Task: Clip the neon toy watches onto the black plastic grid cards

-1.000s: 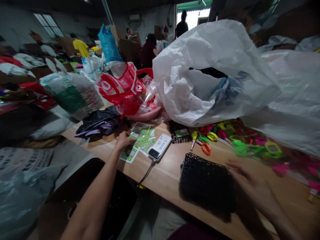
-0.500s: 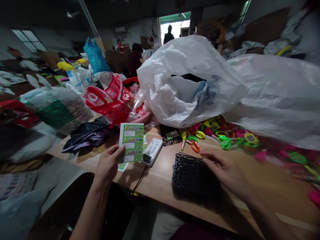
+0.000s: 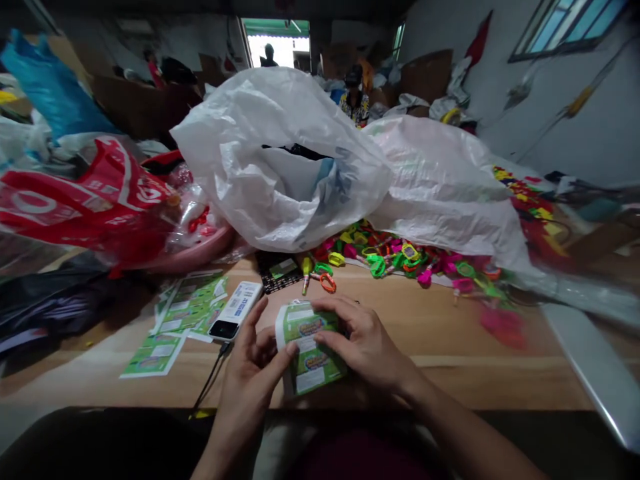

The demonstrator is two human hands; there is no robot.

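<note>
Near the front of the table, a green printed card sheet (image 3: 320,363) is held between both hands, tilted towards me. My left hand (image 3: 257,363) grips its left edge, thumb on the printed face. From the right, my right hand (image 3: 365,340) holds its upper right part with thumb and fingers. The black mesh stack is hidden, probably behind the sheet and hands. To the left lie more green printed sheets (image 3: 185,307), overlapping and partly cut. A white device with a dark screen (image 3: 236,310) and a cable lies beside them.
Behind the hands are a flat black mesh piece (image 3: 277,272) and colourful toy watches (image 3: 380,257) in a heap. A large white sack (image 3: 280,160) stands behind them. At left are a red bag (image 3: 95,193) and pink basin (image 3: 200,252); people sit farther back.
My view has turned right. My left hand has brought the printed sheet to the right, over where the mesh stack was, and my right hand has come onto it. The mesh stack is now covered.
</note>
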